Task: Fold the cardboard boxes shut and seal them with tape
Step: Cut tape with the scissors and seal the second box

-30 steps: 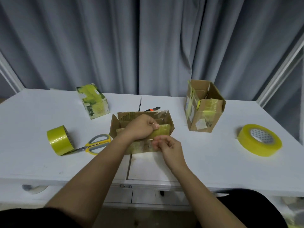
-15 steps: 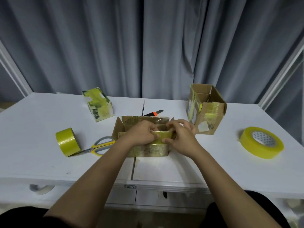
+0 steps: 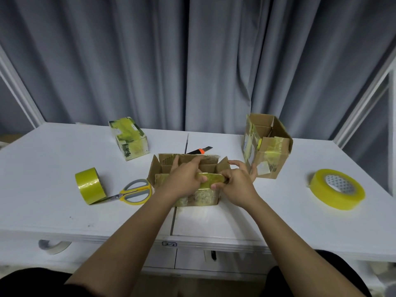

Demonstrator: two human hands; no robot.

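- Cardboard box (image 3: 188,185), brown, low and patched with old yellow tape, sits at the middle of the white table (image 3: 278,211) near its front edge; its back and side flaps stand up and the top is not yet closed.
- Left hand (image 3: 182,181) lies over the near flap with fingers curled across its top edge, thumb against the taped front — clamped on the flap, as it was a second ago.
- Right hand (image 3: 235,185) has changed: a second ago it was low at the front wall; now it is up at the right end of the same flap, thumb and fingers pinching the yellow-taped edge beside the left thumb.
- Judgement: both hands now share one flap, so folding it down and inward looks like the step in hand — taping is some way off.
- Tall open cardboard box (image 3: 267,146) stands just to the right, also unsealed; a small box wrapped in yellow tape (image 3: 128,138) sits at back left.
- Yellow tape roll on edge (image 3: 90,185) and grey-and-yellow scissors (image 3: 132,191) lie left of the box; a wider flat yellow tape roll (image 3: 336,188) lies well to the right.
- Black and orange utility knife (image 3: 199,150) lies just behind the box.
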